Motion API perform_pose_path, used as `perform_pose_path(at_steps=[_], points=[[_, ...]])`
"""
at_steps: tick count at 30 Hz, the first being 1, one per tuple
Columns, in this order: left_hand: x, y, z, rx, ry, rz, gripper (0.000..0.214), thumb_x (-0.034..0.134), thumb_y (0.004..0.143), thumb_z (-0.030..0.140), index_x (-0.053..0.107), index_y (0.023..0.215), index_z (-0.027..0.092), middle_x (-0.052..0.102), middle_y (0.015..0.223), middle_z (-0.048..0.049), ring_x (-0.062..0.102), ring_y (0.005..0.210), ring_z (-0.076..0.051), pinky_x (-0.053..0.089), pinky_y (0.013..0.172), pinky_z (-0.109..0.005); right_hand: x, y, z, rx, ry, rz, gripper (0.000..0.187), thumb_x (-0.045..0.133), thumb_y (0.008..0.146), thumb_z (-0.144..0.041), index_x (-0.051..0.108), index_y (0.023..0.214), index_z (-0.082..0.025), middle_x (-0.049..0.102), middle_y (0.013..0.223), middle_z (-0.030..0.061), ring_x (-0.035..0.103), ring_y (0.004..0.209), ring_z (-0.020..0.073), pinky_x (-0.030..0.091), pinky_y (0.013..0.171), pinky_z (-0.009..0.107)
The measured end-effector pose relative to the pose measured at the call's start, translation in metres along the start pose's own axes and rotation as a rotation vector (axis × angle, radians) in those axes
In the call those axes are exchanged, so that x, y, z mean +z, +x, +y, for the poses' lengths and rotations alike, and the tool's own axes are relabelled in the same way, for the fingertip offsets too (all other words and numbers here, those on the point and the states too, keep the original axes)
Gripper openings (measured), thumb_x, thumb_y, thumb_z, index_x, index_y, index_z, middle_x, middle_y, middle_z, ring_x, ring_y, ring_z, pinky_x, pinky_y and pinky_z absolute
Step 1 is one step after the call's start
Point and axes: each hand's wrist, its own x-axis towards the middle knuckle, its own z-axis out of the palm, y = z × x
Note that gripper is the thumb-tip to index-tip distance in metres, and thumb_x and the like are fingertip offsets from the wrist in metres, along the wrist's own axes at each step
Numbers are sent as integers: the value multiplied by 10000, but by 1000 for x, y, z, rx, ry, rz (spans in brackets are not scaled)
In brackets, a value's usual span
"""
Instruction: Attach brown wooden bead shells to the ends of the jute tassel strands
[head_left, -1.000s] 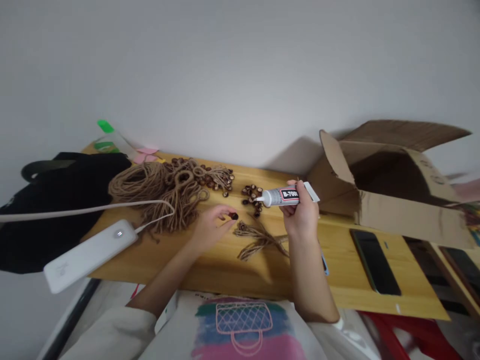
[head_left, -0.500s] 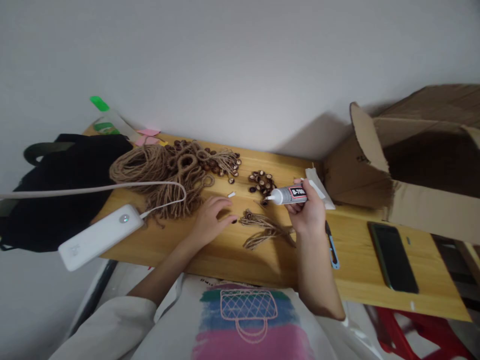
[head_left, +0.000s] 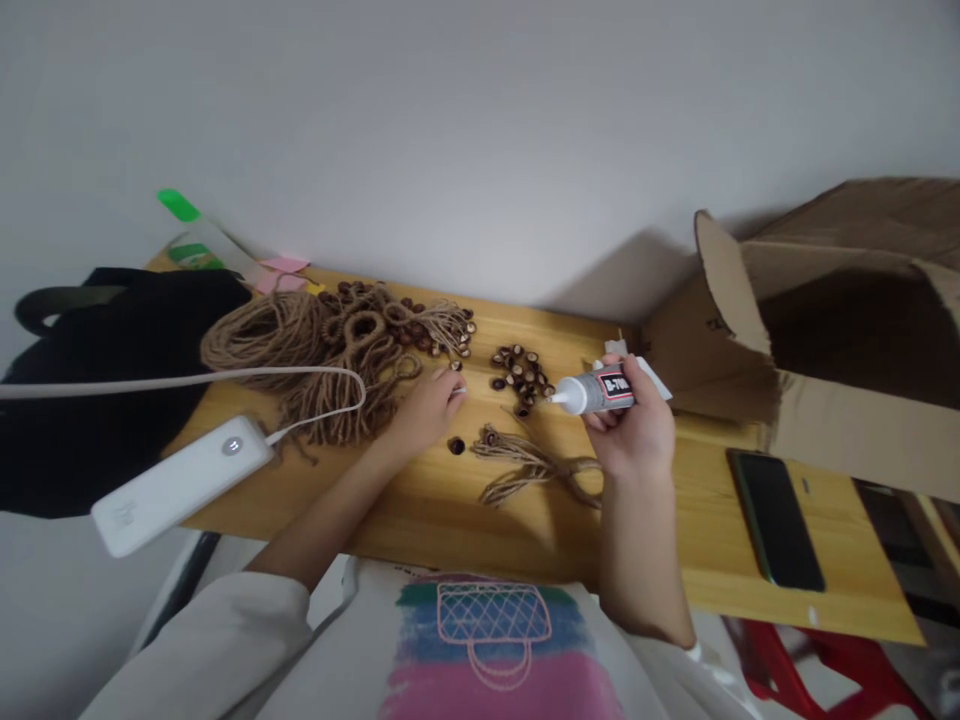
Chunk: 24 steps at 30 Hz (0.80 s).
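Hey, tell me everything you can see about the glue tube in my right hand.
The glue tube is silver-grey, looks like soft metal or plastic, and bears a black label edged in red and white, its white lettering starting "B-70" before your thumb covers the rest. A narrow white nozzle, seemingly uncapped, points left, near the small brown pieces. Its flat white tail sticks out behind your right hand, which grips it roughly level. How full it is can't be told.

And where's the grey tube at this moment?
In the head view, right of centre: the tube is in the right hand, its nozzle pointing left, close to the small brown pieces.
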Motion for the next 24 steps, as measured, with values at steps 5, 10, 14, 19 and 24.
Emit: perform_pose_path(at_steps=[5,10,14,19,24], points=[[-39,-21,52,158,-551,196,78,644,802,231,653,838,162,691,846,-40,630,769,-144,499,732,-263,9,-11,-7,70,59,-120,223,602,802,-360,509,711,-179,334,423,-101,191,310,24,135,303,146],[-63,-35,90,277,-762,214,73,665,796,166,671,867,181,707,869,-38,662,843,-158,519,800,-295,17,-23,-8,124,72,-204,190,584,811,-340,530,712,-186,344,432,-94,240,318,36,202,309,145],[-56,-35,95,233,-784,214,64,672,786,157,677,845,183,713,854,-35,665,826,-158,526,782,-299,16,-26,-7,111,44,-226,183,585,801,-354,550,717,-195,344,434,-87,255,333,45,220,316,145],[-50,-36,98,213,-826,233,66,688,770,149,679,824,185,716,839,-25,672,819,-161,535,782,-304,14,-27,-7,102,13,-248,189,621,769,-365,542,719,-201,358,446,-85,241,349,47,226,318,149],[-52,-39,99,209,-823,268,57,696,776,174,679,826,196,717,849,-17,673,817,-160,543,793,-308,17,-31,-9,122,9,-211,183,592,786,-360,532,706,-206,340,443,-84,233,345,51,220,315,154]])
